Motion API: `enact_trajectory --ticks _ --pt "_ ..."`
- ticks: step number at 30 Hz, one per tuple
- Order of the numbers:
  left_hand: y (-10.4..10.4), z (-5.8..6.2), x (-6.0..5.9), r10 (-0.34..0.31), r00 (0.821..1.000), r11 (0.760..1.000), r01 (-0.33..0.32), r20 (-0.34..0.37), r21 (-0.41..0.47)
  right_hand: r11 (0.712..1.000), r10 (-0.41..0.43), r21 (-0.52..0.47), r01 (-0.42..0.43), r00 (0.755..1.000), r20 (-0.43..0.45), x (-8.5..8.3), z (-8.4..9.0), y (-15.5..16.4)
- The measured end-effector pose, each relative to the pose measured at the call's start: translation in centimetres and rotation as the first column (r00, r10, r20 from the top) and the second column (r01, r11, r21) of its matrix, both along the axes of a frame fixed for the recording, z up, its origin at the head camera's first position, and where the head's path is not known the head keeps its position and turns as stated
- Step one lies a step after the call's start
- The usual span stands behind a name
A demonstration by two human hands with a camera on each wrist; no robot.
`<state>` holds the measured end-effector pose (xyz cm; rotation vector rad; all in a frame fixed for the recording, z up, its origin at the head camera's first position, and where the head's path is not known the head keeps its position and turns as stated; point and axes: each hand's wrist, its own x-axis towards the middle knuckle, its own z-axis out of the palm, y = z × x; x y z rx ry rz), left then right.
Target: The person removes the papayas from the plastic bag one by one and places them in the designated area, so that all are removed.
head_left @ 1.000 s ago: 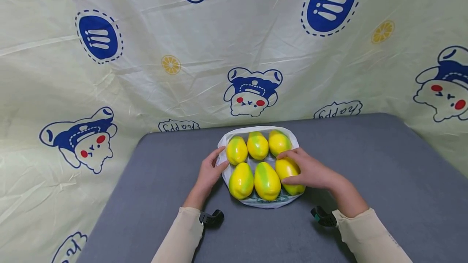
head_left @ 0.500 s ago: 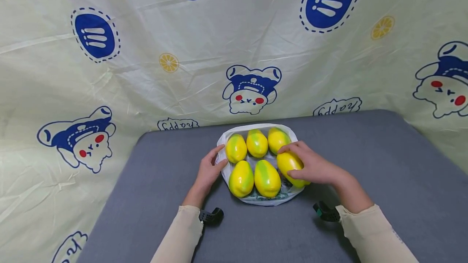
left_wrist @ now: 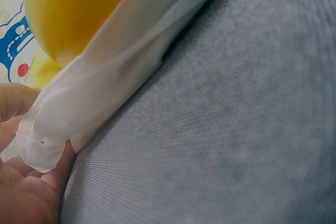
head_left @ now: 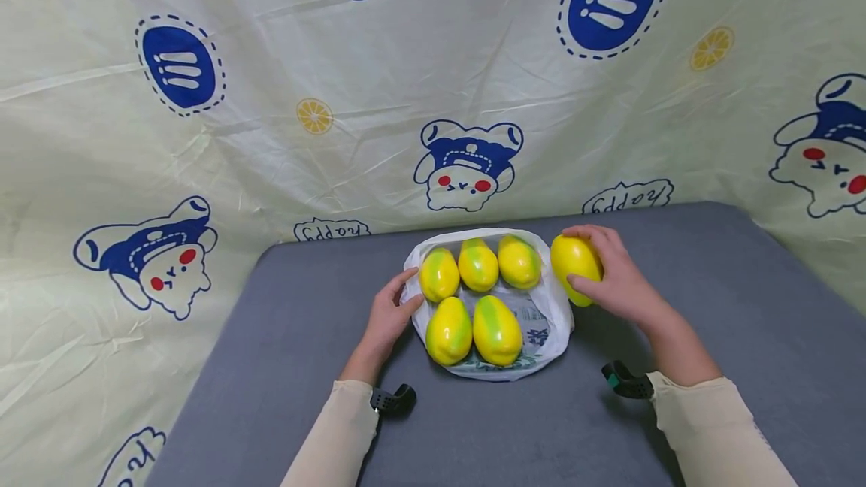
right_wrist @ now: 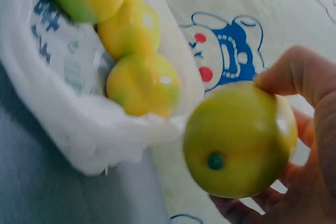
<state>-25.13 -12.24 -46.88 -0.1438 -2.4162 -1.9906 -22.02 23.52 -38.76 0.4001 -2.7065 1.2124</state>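
My right hand (head_left: 619,276) grips a yellow papaya-like fruit (head_left: 573,265), held off the right rim of a white plastic bag (head_left: 558,314). In the right wrist view, thumb and fingers curl around this fruit (right_wrist: 236,140), and a small green stem nub faces the camera. Several more such fruits stay in the bag, including a back-right one (head_left: 519,261) and a front one (head_left: 497,331) streaked with green. At the bag's left rim, my left hand (head_left: 390,318) pinches the plastic; the left wrist view shows the folded edge (left_wrist: 52,135) between thumb and fingers.
The bag rests on a grey cloth-covered table (head_left: 325,284), near its back edge. Behind hangs a pale printed curtain (head_left: 379,171). Dark printing (head_left: 537,337) shows on the bag's bottom at the front right.
My right hand has lifted the front-right fruit out of the bag and moved it right and back, past the rim. The left hand keeps its place at the left rim.
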Motion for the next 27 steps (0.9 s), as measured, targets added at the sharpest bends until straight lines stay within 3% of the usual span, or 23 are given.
enact_trajectory --ticks 5,11,18,27 --pt "0.1 0.4 0.1 -0.002 1.000 1.000 0.002 0.020 0.014 0.996 -0.074 -0.049 0.072 0.997 -0.034 -0.6 -1.0 1.3" --pt "0.4 2.2 1.3 -0.006 1.000 1.000 0.006 0.014 -0.004 0.986 -0.152 -0.074 0.151 0.988 -0.014 -1.3 -2.3 2.2" --pt "0.0 0.0 0.2 0.000 1.000 1.000 0.000 0.002 0.000 0.977 -0.201 -0.081 0.198 0.979 -0.029 -1.9 -4.0 3.1" --pt "-0.1 -0.1 0.1 -0.001 1.000 1.000 0.001 -0.003 0.010 0.977 -0.212 -0.041 0.211 0.976 -0.043 -2.5 -5.5 3.6"
